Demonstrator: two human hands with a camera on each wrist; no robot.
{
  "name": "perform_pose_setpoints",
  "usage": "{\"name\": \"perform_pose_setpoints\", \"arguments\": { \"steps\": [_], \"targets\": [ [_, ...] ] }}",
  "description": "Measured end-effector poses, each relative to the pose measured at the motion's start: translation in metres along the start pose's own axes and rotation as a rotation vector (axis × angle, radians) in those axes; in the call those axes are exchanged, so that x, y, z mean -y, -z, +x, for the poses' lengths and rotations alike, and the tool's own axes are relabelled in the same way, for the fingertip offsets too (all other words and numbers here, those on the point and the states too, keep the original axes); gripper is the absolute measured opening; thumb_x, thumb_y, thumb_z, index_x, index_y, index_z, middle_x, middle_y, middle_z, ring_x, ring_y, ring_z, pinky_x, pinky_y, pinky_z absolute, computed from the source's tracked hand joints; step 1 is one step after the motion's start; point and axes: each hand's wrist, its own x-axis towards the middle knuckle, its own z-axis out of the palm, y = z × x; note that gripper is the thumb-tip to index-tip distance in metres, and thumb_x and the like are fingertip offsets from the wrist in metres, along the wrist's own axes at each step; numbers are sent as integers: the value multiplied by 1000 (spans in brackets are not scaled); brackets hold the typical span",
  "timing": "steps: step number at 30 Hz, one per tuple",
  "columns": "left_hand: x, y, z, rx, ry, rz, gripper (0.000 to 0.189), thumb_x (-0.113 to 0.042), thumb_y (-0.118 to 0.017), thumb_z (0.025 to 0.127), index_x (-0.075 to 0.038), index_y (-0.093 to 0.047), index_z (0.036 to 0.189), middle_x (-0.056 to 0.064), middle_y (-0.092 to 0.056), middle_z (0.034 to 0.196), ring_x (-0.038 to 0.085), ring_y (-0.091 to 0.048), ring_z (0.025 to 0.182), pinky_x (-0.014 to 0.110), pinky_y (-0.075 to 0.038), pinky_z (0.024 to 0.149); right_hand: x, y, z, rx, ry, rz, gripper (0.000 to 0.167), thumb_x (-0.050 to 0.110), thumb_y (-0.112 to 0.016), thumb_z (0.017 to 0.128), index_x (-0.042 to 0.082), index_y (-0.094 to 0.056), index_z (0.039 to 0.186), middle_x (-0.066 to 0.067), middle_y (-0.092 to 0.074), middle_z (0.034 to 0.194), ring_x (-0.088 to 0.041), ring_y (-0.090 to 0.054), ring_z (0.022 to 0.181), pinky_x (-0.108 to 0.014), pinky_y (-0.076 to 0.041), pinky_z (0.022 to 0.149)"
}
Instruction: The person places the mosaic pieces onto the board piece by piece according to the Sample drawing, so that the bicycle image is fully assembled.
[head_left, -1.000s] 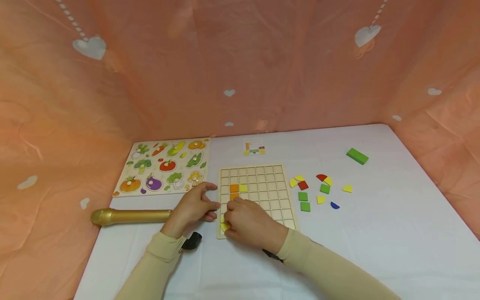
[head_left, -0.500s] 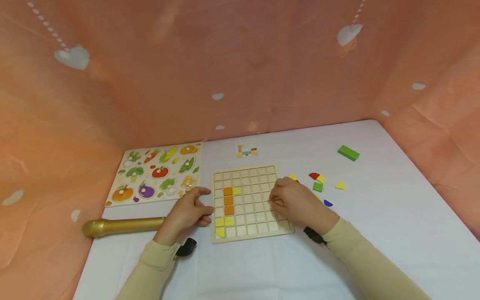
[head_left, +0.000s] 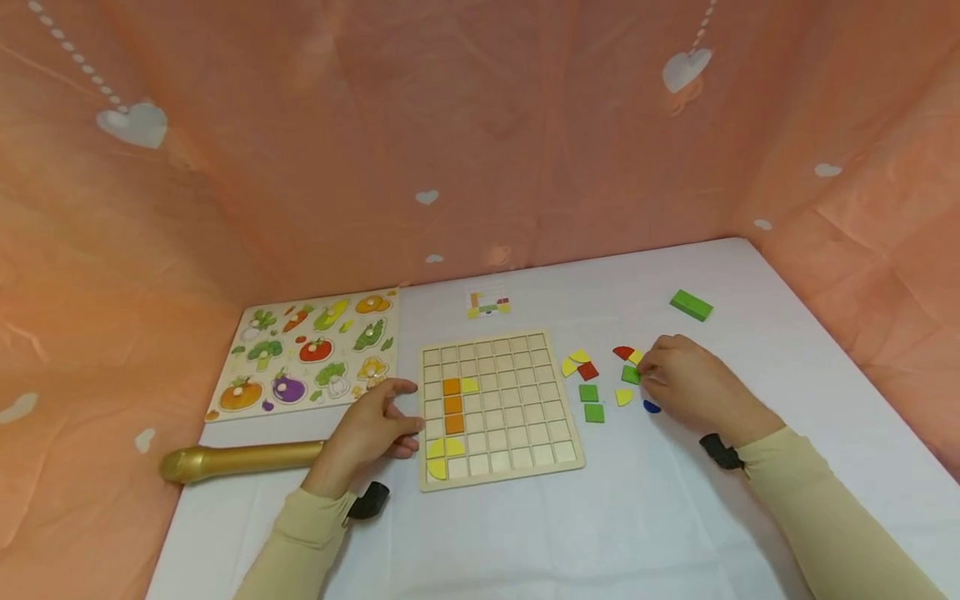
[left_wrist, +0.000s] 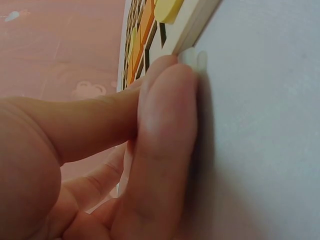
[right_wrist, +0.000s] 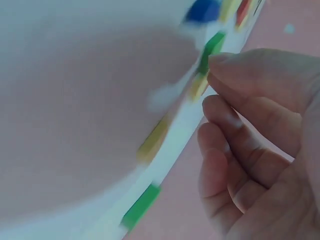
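A wooden grid board [head_left: 501, 479] lies on the table, holding a column of orange square tiles [head_left: 453, 405] and several yellow quarter-round tiles [head_left: 455, 447]. My left hand [head_left: 367, 429] rests at the board's left edge, its fingers loosely spread; the left wrist view has fingertips against the board's side [left_wrist: 192, 30]. Over to the right, my right hand [head_left: 697, 387] has its thumb and index fingertips at the edge of a green square tile [head_left: 630, 375], which lies flat on the table. Blur in the right wrist view hides whether they pinch this tile [right_wrist: 212, 50].
Around the right hand lie a blue half-round tile [head_left: 652, 407], red tiles [head_left: 588, 371], other green squares [head_left: 594, 413] and yellow pieces [head_left: 624, 397]. A green block [head_left: 691, 305], pattern card [head_left: 488, 302], vegetable puzzle [head_left: 300, 354] and gold microphone-shaped object [head_left: 240, 460] surround the board.
My right hand has gone from the board's lower left, across it, to the loose tiles on the right. A third orange square is now visible. My left hand has stayed at the board's edge.
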Motion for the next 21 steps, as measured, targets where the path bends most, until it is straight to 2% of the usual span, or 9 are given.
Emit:
{"name": "perform_pose_setpoints", "arguments": {
  "steps": [3, 8, 16, 21],
  "targets": [
    [0, 0, -1, 3, 1, -2, 60, -5, -79, 97, -14, -54, 151, 14, -61, 93, 22, -75, 71, 37, -69, 68, -12, 5, -7, 5, -31, -14, 12, 7, -74, 95, 5, -82, 104, -9, -75, 107, -34, -68, 110, -57, -62, 98],
    [0, 1, -2, 1, 2, -1, 59, -6, -79, 98, -14, -54, 151, 14, -61, 94, 22, -75, 71, 37, -69, 68, -22, 8, -12, -12, -12, -35, 13, 6, -76, 93, 3, -82, 105, -11, -75, 107, -36, -68, 110, -58, -61, 98],
    [1, 2, -3, 5, 2, 4, 61, -6, -80, 97, -13, -53, 151, 14, -61, 94, 21, -74, 71, 36, -69, 68, -18, 6, -2, 4, -16, -16, 24, 12, -78, 97, 2, -79, 119, -13, -73, 117, -34, -66, 116, -58, -60, 104],
    [0, 0, -2, 6, -8, -5, 60, -5, -79, 97, -13, -54, 151, 14, -61, 94, 21, -75, 71, 36, -69, 68, -12, 6, 8, 7, 12, -37, 23, 10, -74, 99, 3, -79, 120, -12, -73, 117, -32, -65, 116, -55, -61, 103]
  ]
}}
